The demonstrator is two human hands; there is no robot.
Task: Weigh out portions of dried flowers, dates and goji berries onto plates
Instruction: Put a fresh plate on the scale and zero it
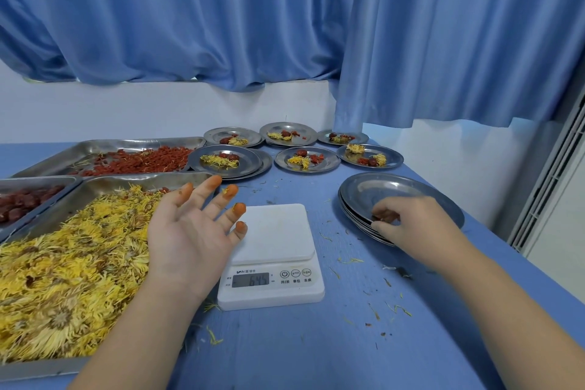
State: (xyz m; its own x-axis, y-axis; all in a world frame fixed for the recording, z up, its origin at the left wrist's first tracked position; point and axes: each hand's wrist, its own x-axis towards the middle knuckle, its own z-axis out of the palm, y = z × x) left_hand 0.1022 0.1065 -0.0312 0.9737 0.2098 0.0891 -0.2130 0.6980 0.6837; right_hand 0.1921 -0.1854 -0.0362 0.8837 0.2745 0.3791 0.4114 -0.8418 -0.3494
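Observation:
A white kitchen scale (275,241) stands mid-table with a bare platform and a lit display. My left hand (190,231) hovers open, palm up, orange-stained fingertips spread, between the scale and the tray of yellow dried flowers (63,269). My right hand (408,222) pinches the near rim of the top plate in a stack of empty steel plates (395,190) right of the scale. A tray of dates (22,199) sits far left, and a tray of red goji berries (142,161) lies behind it.
Several filled steel plates (370,157) with flowers, dates and berries sit in two rows at the table's back. Loose petals litter the blue table (348,342). Blue curtains hang behind; the table's right edge runs along a wall with a vent.

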